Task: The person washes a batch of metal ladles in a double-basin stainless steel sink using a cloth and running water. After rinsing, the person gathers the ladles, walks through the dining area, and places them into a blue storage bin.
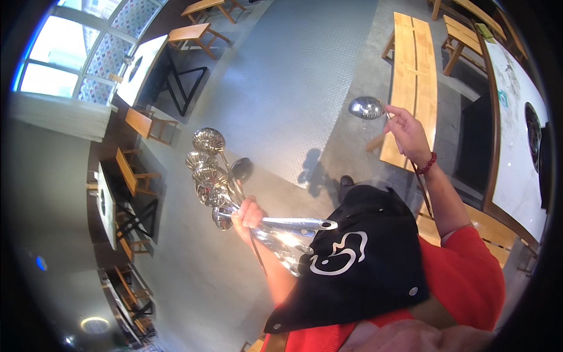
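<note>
My left hand [248, 218] is shut around the handles of several shiny metal ladles [211, 176], left of the black apron [374, 246]. Their ribbed, rounded bowls cluster beyond my fingers, and the flat handles fan out towards the apron. One handle [303, 223] ends in a hanging hole. A dark round shape [242, 169] shows behind the bunch; I cannot tell what it is. Out to the right, my right hand [407, 132] pinches a single metal slotted spoon [367, 108] between thumb and fingers. Its bowl points left over the floor, and a thin dark strip runs along my forearm.
A long wooden bench [411, 88] stands beyond my right hand. Further right is a marble-topped table [512, 132] with a round black inset [533, 132]. Wooden stools [140, 123] and more tables [105, 198] line the left wall. Textured metal flooring [299, 79] runs ahead.
</note>
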A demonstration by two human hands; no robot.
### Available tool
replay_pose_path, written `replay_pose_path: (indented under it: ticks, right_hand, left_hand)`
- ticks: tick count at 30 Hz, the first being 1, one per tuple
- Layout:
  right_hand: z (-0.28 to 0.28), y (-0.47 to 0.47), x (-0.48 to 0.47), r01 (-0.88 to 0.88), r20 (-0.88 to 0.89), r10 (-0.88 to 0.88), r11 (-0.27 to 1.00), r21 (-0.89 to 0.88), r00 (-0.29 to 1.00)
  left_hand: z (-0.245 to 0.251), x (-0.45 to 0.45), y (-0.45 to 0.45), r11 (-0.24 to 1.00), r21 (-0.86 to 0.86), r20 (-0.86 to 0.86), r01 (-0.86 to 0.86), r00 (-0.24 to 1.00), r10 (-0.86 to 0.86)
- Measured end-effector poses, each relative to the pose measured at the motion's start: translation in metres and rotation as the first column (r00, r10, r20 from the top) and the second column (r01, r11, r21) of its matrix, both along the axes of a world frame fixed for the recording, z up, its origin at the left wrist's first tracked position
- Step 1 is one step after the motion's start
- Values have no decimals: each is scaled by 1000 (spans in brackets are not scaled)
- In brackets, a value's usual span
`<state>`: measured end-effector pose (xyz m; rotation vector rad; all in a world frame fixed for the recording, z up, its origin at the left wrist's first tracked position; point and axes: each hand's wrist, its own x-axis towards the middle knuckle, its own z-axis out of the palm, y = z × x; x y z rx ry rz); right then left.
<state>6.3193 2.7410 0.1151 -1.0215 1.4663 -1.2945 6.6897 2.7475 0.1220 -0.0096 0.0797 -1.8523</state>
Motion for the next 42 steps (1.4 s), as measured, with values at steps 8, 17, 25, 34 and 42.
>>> replay_pose_path:
  ticks: [8,17,25,34,42]
  right_hand:
    - [-46,-232,-39,117,330,-155,984,133,931]
    - [-172,-388,-127,292,284,-465,823,487,838]
    - [-193,-436,-184,561,5,-694,586,584,720]
    - [-231,-639,-302,497,12,-642,605,622,767]
    - [-184,-817,-417,462,150,-646,669,582,748]
  left_hand:
    - [27,-3,-234,970,-139,56,199,980,-193]
    - [0,-50,-532,921,-265,2,284,956,-295]
    - [33,-176,-769,831,-171,-68,529,835,-546]
    - [49,-369,-987,725,64,374,685,657,-654]
    - [69,-527,-1140,754,162,568,637,564,-599]
